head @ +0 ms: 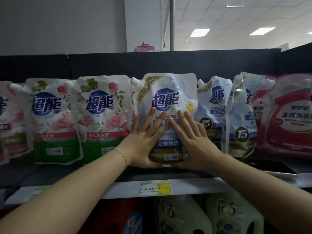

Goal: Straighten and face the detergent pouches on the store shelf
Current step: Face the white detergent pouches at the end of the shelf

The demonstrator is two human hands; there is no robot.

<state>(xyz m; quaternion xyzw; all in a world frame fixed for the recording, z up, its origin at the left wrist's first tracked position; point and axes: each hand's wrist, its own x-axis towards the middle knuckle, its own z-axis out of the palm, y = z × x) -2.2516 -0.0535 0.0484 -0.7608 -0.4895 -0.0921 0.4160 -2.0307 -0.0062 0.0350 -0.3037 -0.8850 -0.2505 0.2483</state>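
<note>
From the head camera, we saw the blue detergent pouch (pixel 168 92) standing upright mid-shelf (pixel 189 185), label forward, between the rose pouches (pixel 104 115) and the leaning blue pouches (pixel 214 105). We judged it was being squared against its row. The left hand (pixel 145 141) and right hand (pixel 194 141) lay flat on its front, fingers straight and spread, gripping nothing, thumbs along its base.

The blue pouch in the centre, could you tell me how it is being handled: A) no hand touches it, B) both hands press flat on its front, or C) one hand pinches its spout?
B: the left hand and right hand lie flat, fingers straight, on the blue pouch.
</note>
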